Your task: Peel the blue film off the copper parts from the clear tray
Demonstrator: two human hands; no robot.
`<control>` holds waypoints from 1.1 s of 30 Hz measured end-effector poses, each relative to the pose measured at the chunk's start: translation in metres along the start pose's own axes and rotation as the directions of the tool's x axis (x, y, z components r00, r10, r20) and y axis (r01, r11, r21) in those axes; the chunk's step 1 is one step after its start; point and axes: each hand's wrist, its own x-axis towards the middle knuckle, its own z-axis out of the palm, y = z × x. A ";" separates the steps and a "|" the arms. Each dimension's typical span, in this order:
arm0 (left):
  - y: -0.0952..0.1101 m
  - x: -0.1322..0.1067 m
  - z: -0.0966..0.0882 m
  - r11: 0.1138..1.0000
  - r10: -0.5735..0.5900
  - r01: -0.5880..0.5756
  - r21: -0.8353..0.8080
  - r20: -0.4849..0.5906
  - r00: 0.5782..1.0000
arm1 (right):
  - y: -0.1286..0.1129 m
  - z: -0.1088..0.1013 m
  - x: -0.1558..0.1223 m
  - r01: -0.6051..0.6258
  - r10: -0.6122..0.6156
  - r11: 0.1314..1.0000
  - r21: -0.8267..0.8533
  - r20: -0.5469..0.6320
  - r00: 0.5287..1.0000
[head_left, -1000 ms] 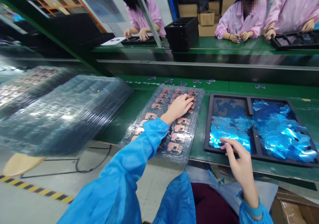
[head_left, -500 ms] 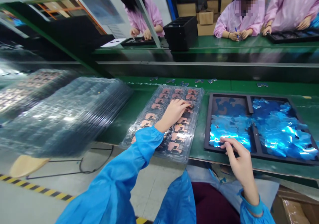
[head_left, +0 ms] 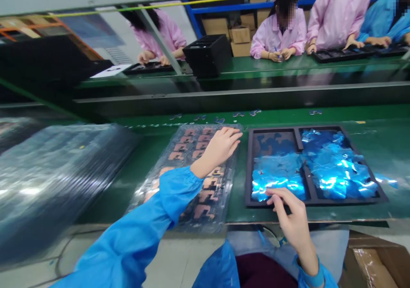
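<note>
My left hand (head_left: 221, 147) reaches over the far right part of a clear plastic tray (head_left: 229, 185). Its fingers are stretched out and slightly apart, and I see nothing held in them. Copper-coloured flat parts (head_left: 202, 211) sit in rows in this tray, some hidden under my forearm. My right hand (head_left: 290, 213) hovers at the near edge of a black divided tray (head_left: 248, 173), with thumb and fingers brought together. Whatever is between those fingertips, if anything, is too small to tell. Shiny blue film pieces (head_left: 339, 164) lie heaped in both compartments of the black tray.
A tall stack of clear plastic trays (head_left: 80, 168) stands on the left. Small dark parts (head_left: 219, 120) lie in a line along the back of the green bench (head_left: 387, 126). An open cardboard box (head_left: 381, 258) is below right. Co-workers (head_left: 280, 36) sit across the bench behind.
The view has swung, and the trays appear further left. My left fingers have lifted from the copper-coloured parts toward the tray's far right corner. My right hand keeps its pose by the black tray.
</note>
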 end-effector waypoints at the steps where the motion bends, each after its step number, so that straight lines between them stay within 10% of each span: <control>1: 0.011 0.023 0.002 0.999 0.043 -0.043 -0.028 0.008 0.999 | -0.003 -0.002 -0.001 0.037 -0.037 0.999 0.007 -0.025 0.999; 10: 0.149 0.291 0.097 0.956 0.069 -0.023 -0.291 0.150 0.986 | -0.006 -0.088 -0.022 0.174 -0.202 0.975 -0.141 -0.219 0.955; 17: 0.188 0.349 0.117 0.880 -0.061 0.150 -0.450 0.205 0.977 | 0.001 -0.125 -0.026 0.006 -0.107 0.974 -0.229 -0.432 0.895; 22: 0.192 0.281 0.053 0.712 -0.054 0.208 -0.670 0.243 0.968 | -0.002 -0.129 -0.008 -0.109 0.021 0.984 -0.141 -0.513 0.858; 28: 0.213 0.078 -0.038 0.346 0.055 0.267 -0.899 0.303 0.951 | -0.022 -0.096 0.014 -0.075 0.131 0.989 0.127 -0.528 0.839; 33: 0.238 -0.056 -0.067 0.384 -0.229 0.328 -0.863 0.255 0.939 | -0.041 -0.053 -0.022 -0.136 0.254 0.947 0.292 -0.417 0.873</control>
